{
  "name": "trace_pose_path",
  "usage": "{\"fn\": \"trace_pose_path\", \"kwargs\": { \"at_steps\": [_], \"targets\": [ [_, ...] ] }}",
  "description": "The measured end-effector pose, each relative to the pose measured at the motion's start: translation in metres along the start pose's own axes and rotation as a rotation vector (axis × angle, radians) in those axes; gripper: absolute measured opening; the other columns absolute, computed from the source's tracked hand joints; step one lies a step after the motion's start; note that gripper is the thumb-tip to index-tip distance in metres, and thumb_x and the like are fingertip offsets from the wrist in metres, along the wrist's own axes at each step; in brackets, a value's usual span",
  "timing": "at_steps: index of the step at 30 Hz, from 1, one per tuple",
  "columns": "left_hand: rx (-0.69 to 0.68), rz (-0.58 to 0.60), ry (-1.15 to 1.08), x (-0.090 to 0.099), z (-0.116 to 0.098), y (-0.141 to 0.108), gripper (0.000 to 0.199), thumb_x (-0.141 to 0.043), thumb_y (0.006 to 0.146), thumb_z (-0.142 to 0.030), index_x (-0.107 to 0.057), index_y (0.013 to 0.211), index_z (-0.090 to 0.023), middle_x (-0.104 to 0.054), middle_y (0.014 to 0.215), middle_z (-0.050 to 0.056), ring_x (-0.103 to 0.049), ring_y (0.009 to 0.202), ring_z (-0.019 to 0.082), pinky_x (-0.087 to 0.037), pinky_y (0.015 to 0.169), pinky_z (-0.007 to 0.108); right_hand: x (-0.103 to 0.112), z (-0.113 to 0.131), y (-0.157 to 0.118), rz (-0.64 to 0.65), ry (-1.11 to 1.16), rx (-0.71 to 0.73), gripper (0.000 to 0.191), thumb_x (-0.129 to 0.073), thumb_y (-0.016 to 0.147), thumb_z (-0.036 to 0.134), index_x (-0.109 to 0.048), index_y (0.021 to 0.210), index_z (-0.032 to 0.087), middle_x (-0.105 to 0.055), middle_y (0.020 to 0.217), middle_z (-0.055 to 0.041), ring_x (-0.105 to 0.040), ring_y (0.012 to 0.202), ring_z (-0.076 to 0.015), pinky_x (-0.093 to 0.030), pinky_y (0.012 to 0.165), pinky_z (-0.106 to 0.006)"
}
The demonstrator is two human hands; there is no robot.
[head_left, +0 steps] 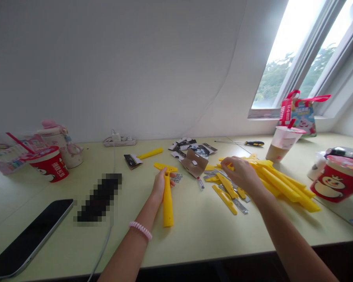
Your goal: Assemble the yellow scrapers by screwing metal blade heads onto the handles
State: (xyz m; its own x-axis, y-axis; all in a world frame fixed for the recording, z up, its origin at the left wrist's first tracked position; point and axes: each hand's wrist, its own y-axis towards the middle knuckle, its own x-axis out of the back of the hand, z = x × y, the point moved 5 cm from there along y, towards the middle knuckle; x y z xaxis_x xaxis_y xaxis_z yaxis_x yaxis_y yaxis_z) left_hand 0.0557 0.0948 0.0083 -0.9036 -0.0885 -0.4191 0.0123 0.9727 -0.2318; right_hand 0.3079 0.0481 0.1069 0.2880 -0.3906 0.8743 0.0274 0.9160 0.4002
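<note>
My left hand (159,184) is closed around a yellow T-shaped scraper handle (168,203), its wide head at the far end and its grip toward me. Just right of that hand lies a heap of small screws (177,178). Over the loose parts, my right hand (238,171) has its fingers curled down; what they pinch, if anything, is hidden. Beneath and in front of it are flat yellow pieces (224,199) and metal blades (240,206). A pile of yellow handles (285,184) lies beside my right wrist.
An open cardboard box (195,163), a small screwdriver (200,183) and black packaging (188,144) lie mid-table. Behind are a packaged yellow scraper (150,153) and a long screwdriver (253,143). Drinks (285,145) stand right, a red cup (51,164) and tablet (29,239) left.
</note>
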Motion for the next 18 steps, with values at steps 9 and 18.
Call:
{"fn": "trace_pose_path", "kwargs": {
  "at_steps": [9, 18],
  "targets": [
    [-0.021, -0.065, 0.057, 0.004, 0.000, -0.001, 0.034, -0.044, 0.079, -0.032, -0.060, 0.090, -0.003, -0.064, 0.062, 0.011, -0.054, 0.045, 0.011, -0.037, 0.042, 0.020, -0.077, -0.032, 0.040, 0.279, -0.178, -0.223, 0.023, -0.055, 0.069, 0.032, -0.062, 0.085, 0.016, -0.059, 0.099, -0.0128, -0.050, 0.097, -0.0271, -0.039, 0.073, -0.033],
    [-0.017, -0.017, 0.044, 0.004, 0.006, 0.002, 0.030, -0.045, 0.079, -0.030, -0.059, 0.092, -0.006, -0.064, 0.063, 0.010, -0.054, 0.047, 0.012, -0.035, 0.041, 0.020, -0.041, -0.063, 0.061, 0.056, 0.298, -0.373, 0.026, -0.057, 0.067, 0.034, -0.067, 0.075, 0.012, -0.065, 0.073, -0.0092, -0.059, 0.068, -0.0193, -0.043, 0.057, -0.027]
  ]
}}
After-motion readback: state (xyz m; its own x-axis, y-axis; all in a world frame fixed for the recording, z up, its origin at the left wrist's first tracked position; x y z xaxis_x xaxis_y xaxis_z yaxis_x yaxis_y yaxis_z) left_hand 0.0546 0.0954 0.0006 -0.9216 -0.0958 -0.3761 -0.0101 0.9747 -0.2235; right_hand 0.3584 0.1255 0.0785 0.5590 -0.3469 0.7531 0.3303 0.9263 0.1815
